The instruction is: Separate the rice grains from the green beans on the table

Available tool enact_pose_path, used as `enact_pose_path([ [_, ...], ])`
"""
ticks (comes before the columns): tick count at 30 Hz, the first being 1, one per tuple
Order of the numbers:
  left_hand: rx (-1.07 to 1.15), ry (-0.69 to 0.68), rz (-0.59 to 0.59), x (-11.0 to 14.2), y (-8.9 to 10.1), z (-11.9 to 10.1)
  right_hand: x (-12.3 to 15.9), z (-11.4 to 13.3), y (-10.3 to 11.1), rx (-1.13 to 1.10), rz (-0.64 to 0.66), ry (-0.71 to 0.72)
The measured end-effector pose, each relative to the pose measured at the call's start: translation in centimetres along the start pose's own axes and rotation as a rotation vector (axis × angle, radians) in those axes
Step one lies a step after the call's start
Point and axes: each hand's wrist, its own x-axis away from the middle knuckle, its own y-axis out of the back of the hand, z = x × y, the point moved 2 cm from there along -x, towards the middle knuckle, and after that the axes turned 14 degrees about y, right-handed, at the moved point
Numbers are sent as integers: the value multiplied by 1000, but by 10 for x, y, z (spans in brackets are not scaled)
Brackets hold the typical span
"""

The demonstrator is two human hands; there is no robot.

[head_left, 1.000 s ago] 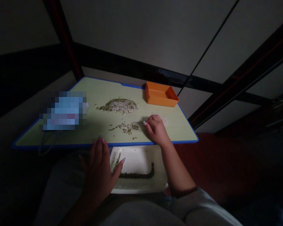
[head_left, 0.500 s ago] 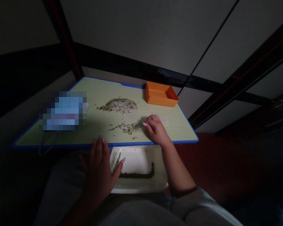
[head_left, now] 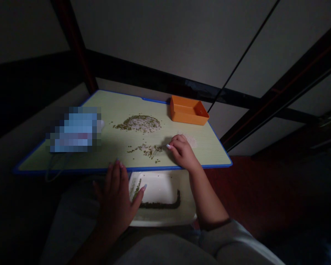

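While a pixelated light-blue object (head_left: 77, 129) lies at the left end of the blue-edged table (head_left: 116, 103), a pale cord loop (head_left: 47, 173) hangs beside it over the near edge. Just right of the loop, the left hand (head_left: 117, 193) is spread, palm down and holding nothing, its thumb angled away from the fingers. Its fingertips reach the table's near edge, though whether they press on it I cannot tell. Toward the far middle sits a large mound (head_left: 140, 123) of green mung beans mixed with pale, rice-like grains. Nearer and slightly to the right, a smaller, looser scatter (head_left: 148, 151) of the same mix spreads across the surface. Below the near edge, a white tray (head_left: 160, 219) holds a dark green band of beans (head_left: 160, 205) along its near side, bending up both ends. Right of the scatter, the right hand (head_left: 183, 152) pinches a thin utensil (head_left: 163, 147) between thumb and fingers; its tip, too blurred to identify, points left into the beans. Just beyond the knuckles lies a pale grain patch (head_left: 192, 141). Farther back, an orange box (head_left: 186, 117) stands at the far right, near the table's edge.
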Motion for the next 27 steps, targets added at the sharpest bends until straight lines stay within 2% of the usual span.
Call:
enact_pose_path([
  [3,5,-1,5,0,-1,0,0,1,0,-9,21,-9],
  [9,9,4,12,-1,0,-1,1,0,3,2,-32,-33],
  [27,9,7,19,-1,-1,0,0,3,3,5,9,-26],
])
